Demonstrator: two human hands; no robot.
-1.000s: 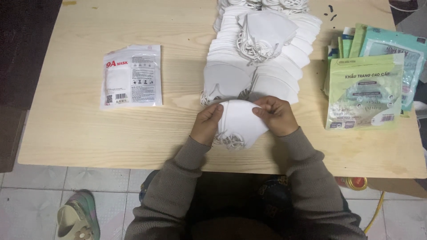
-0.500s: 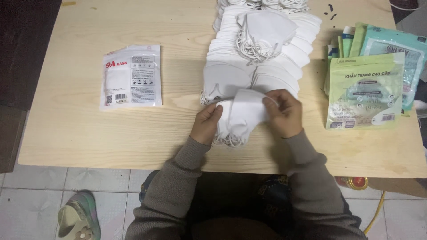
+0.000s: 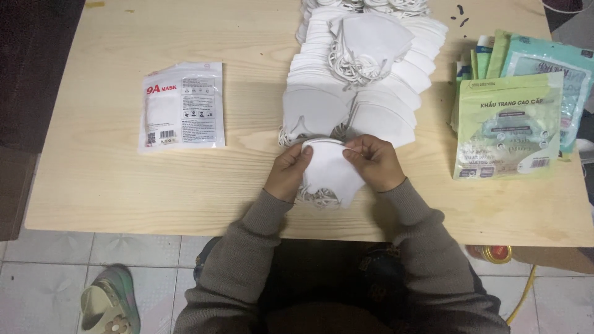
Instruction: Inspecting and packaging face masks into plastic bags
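Mask: a white folded face mask (image 3: pixel 328 173) lies at the tabletop's (image 3: pixel 93 185) near edge, between both hands
Left hand (image 3: pixel 289 173): pinching the mask's upper left rim
Right hand (image 3: pixel 374 162): gripping its upper right rim
Pile: stacked white masks (image 3: pixel 362 80) at 12 o'clock, just beyond
Packets: white sealed pouch (image 3: pixel 181 106) at 10 o'clock; green pouches (image 3: pixel 510 124) at 3 o'clock

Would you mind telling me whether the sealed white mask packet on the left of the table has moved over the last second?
No. The white mask packet lies flat at the same spot, equally far from the table's left edge.
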